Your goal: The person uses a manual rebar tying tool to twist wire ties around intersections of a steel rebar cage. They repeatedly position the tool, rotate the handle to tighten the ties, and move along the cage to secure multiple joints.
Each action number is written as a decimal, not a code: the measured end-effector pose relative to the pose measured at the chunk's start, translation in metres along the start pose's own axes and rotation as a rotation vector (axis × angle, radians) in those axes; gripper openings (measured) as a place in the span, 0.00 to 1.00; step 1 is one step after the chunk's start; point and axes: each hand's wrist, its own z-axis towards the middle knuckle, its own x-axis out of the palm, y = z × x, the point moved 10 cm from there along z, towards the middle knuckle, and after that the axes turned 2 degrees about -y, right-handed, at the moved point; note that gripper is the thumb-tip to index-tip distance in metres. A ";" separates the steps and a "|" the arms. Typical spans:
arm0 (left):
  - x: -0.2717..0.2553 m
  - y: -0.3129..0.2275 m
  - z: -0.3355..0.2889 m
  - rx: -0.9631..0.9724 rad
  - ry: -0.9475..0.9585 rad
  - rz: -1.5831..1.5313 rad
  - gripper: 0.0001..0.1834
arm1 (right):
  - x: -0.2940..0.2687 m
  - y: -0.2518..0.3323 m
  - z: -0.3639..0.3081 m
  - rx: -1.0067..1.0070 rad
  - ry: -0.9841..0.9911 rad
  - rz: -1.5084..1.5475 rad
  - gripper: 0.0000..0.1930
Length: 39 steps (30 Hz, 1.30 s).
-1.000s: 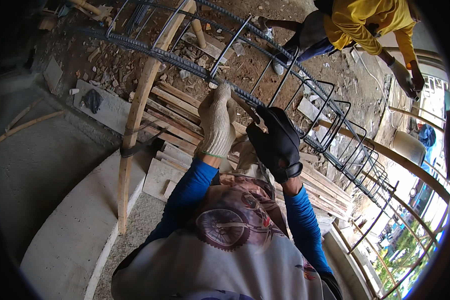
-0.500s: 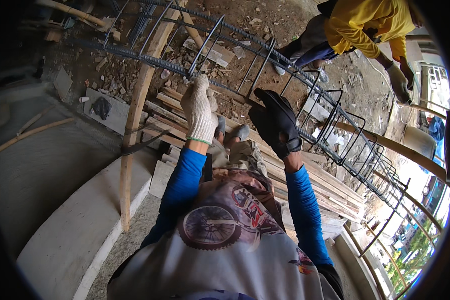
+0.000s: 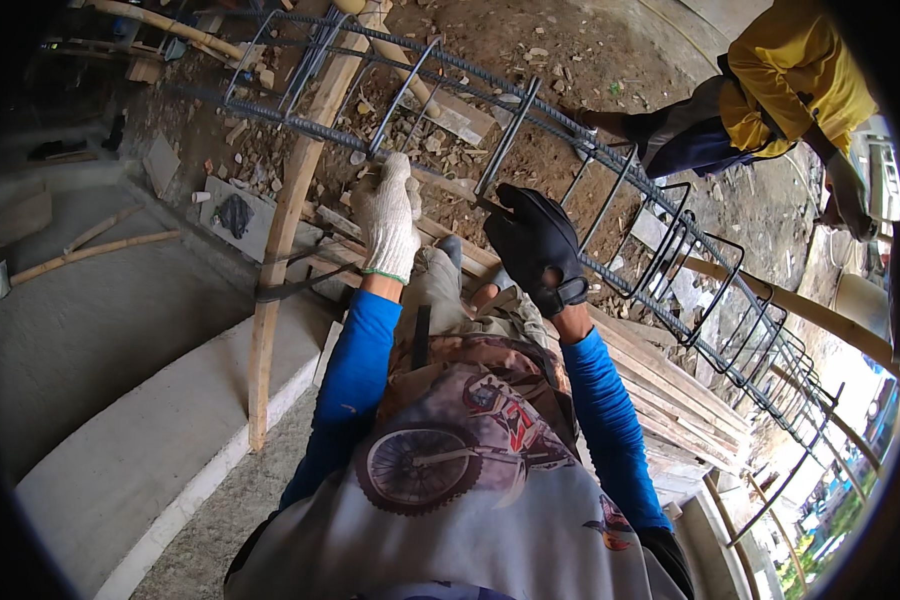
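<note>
A long rebar cage [image 3: 335,137] of ribbed bars and bent square stirrups [image 3: 407,95] runs slantwise across in front of me, from upper left to lower right. My left hand [image 3: 387,220], in a white knitted glove, is closed at the near bar beside one stirrup; its fingertips are partly hidden. Farther right along that bar, my right hand [image 3: 542,245], in a black glove, is closed on it close to another stirrup [image 3: 510,135]. A short brownish stretch of bar shows between the two hands.
A wooden post [image 3: 282,215] stands under the cage at left, a bamboo pole [image 3: 800,310] at right. Stacked planks [image 3: 660,390] lie beside my legs. A concrete ledge [image 3: 170,440] is at lower left. A person in a yellow shirt [image 3: 795,75] bends down beyond the cage.
My right hand has moved left along the bar, closer to my left hand, which stays by the same stirrup. The person in yellow appears farther right, and the whole view has shifted slightly.
</note>
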 end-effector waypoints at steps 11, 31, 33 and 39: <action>-0.001 -0.004 0.010 0.079 0.173 0.196 0.12 | 0.017 0.007 0.007 -0.008 -0.049 -0.130 0.15; 0.002 0.007 0.015 0.017 0.259 0.183 0.13 | 0.015 0.042 -0.077 0.136 -0.342 -0.290 0.17; 0.003 0.007 0.018 0.020 0.261 0.174 0.11 | 0.013 0.039 -0.065 0.115 -0.352 -0.291 0.18; 0.004 0.002 0.024 0.105 0.258 0.171 0.11 | 0.015 0.023 0.000 -0.026 -0.118 -0.305 0.23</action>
